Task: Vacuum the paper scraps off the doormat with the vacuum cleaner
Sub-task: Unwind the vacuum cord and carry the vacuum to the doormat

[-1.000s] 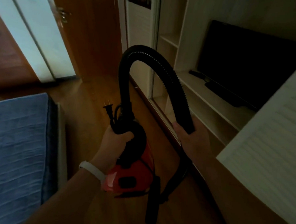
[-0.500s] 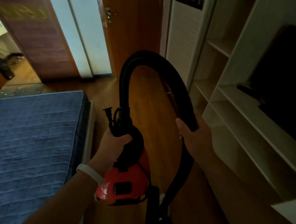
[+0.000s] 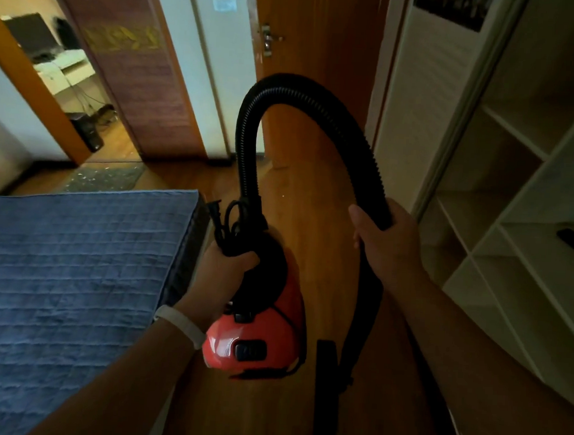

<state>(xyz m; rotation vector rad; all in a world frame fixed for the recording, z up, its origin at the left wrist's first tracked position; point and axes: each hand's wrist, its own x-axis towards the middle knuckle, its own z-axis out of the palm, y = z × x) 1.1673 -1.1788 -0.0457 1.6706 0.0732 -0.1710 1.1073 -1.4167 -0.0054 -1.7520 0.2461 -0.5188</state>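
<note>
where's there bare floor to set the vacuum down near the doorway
Bare wood floor runs ahead between the blue bed and the white shelving, up to the door. The doormat in the doorway is strewn with scraps, so that spot is crowded.

Left hand (image 3: 224,274) fisted, grip closed, wrist banded; right hand (image 3: 382,239) wrapped, thumb up; both forearms extended.

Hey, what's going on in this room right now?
A person is carrying a red vacuum through a bedroom. The left hand grips its handle together with the bundled cord, plug not in a socket, and the right hand holds the black hose. The doormat, speckled with paper scraps, lies ahead by the doorway, past the bed. No vacuuming yet.
</note>
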